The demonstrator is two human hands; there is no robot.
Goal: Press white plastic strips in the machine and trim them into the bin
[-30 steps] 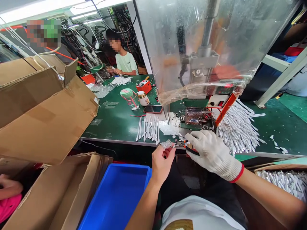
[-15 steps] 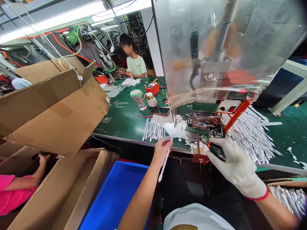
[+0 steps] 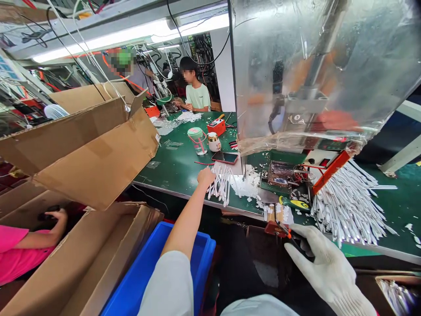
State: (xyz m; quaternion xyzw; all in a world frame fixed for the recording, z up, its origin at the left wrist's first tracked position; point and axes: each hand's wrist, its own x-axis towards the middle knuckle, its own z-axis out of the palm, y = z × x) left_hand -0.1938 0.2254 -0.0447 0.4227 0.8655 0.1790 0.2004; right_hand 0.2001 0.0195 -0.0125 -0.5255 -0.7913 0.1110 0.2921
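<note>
- White-knit-gloved R hand (image 3: 324, 263): you've got fingers curled round slim pliers w/ orange & black handles (image 3: 289, 234), off the near edge of the dark-green flat table (image 3: 179, 175); plier tips nr a small red-brown block (image 3: 271, 228), can't tell if touching.
- Bare L hand (image 3: 206, 176): your arm's stretched fwd, hand at the L side of a small bunch of long thin white strips (image 3: 224, 186); fingertips hidden, can't tell if they've closed on one.
- Those strips lie on the table, ends toward you, just in front of a flat black phone w/ red edge (image 3: 225, 158).
- Yellow-green-handled scraper w/ flat metal blade (image 3: 297, 203): on table, btwn the block & a big heap of similar white strips (image 3: 348, 206) to your R.
- Blue rectangular plastic bin (image 3: 211, 243): below your L arm.
</note>
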